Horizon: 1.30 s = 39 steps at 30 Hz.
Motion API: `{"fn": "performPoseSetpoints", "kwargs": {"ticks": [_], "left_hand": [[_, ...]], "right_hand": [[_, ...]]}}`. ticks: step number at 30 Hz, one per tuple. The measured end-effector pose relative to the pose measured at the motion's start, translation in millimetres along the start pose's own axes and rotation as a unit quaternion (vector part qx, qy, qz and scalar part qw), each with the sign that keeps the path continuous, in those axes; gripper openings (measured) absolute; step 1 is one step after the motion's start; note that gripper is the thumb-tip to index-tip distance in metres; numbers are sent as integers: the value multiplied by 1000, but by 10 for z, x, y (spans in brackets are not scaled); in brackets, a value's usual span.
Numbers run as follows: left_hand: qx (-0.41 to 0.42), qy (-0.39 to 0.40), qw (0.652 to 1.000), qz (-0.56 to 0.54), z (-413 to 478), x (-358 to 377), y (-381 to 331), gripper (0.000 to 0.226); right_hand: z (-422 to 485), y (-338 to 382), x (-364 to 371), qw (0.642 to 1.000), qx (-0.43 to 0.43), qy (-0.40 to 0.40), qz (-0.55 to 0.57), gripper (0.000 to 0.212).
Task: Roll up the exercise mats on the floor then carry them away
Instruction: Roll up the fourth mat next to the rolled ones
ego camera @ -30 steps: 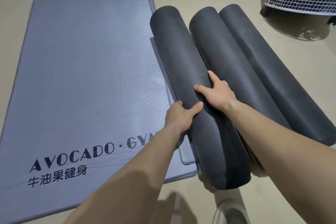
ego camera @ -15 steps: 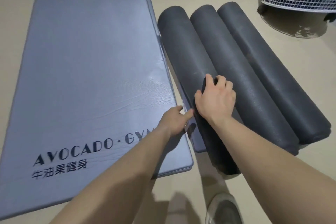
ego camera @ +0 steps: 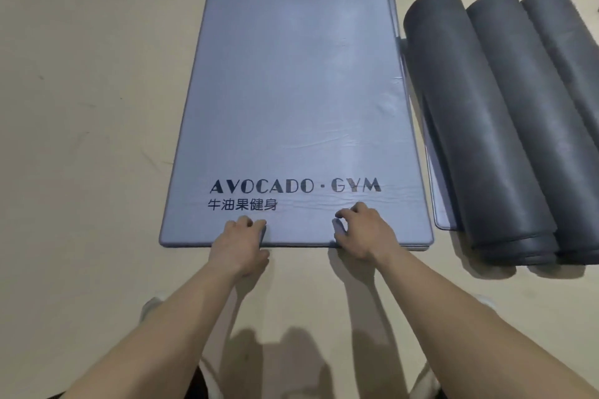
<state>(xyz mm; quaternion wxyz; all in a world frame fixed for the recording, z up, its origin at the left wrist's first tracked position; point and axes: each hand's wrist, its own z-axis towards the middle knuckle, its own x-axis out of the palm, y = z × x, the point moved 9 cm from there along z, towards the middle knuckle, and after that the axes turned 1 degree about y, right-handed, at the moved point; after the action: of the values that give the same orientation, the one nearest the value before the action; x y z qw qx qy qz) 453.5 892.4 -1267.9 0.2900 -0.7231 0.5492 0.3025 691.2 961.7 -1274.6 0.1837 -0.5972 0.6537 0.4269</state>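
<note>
A blue-grey mat (ego camera: 291, 91) is lying flat on the beige floor (ego camera: 81, 139), running from its near short edge away to the far side of the scene. Its dark lettering (ego camera: 295, 186) is reading "AVOCADO · GYM", with a line of Chinese characters beneath it, close to the near end. The person is reaching both bare arms down to that near edge. The left hand (ego camera: 241, 241) is gripping the edge left of centre, its fingers curling onto the top of the mat. The right hand (ego camera: 364, 233) is gripping the same edge right of centre, its fingers likewise curling over onto the top surface. The near edge is resting on the floor. To the right, three dark rolled mats are lying side by side and touching one another: the first roll (ego camera: 470, 126) just beside the flat mat, the middle roll (ego camera: 531, 113) against it, and the third roll (ego camera: 577, 52) running off the right edge of the view. A thin flat mat (ego camera: 442, 217) is showing from under the left side of the first roll.
</note>
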Motion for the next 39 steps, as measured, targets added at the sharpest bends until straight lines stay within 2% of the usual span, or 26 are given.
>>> {"fn": "performPoseSetpoints", "kwargs": {"ticks": [3,7,13,18,21,26,28,30,33,37,39], "left_hand": [[26,-46,998,42,37,36,191,58],[42,-96,993,60,182,101,348,59],[95,-159,982,43,274,129,470,49],[109,-175,976,63,168,130,469,54],[78,-169,981,52,160,-29,426,61],[36,-233,972,4,-72,-661,279,20],[24,-257,966,-2,-232,-862,221,14],[10,-255,966,34,-391,-952,171,16],[22,-206,975,80,-528,-883,145,19],[43,-131,988,67,-440,-622,229,18],[41,-131,989,57,-353,-564,260,16]], "right_hand": [[-22,88,168,995,-30,-6,-92,34],[33,25,223,982,-34,-33,-180,49],[163,-76,227,973,-75,-30,-217,54],[-11,-10,168,969,-130,-48,-203,31],[-78,-3,63,972,-132,-61,-182,29],[-173,150,-500,984,-54,-131,-112,31],[-286,228,-784,980,-33,-173,-96,30],[-414,275,-947,979,-24,-180,-95,30],[-538,251,-935,983,-18,-137,-124,33],[-516,180,-685,991,-22,-55,-122,35],[-452,146,-600,989,-25,-62,-135,34]]}}
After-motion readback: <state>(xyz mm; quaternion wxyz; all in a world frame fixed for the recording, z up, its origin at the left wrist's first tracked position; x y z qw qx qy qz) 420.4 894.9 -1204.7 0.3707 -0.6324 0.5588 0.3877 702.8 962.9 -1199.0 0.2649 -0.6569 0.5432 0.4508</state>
